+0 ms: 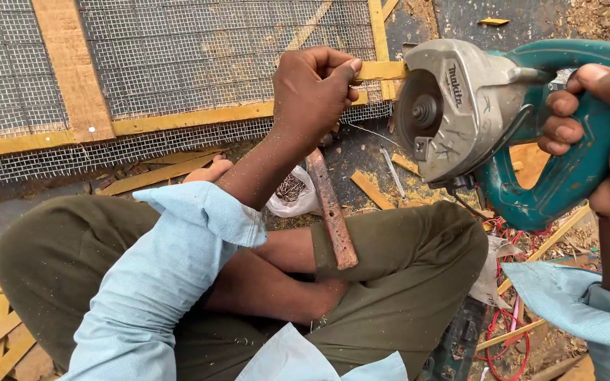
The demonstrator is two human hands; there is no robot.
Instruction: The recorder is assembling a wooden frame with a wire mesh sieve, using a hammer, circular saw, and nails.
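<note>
Cutting a wooden strip on a mesh frame

The left hand (313, 88) gripped the yellow wooden strip (379, 70) beside the wire mesh (178, 56); the right hand (601, 141) clasped the teal circular saw (474, 113).

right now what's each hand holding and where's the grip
The right hand grips the teal circular saw by its handle. The left hand pinches the yellow wood strip of the mesh frame, near its end beside the blade.
</note>
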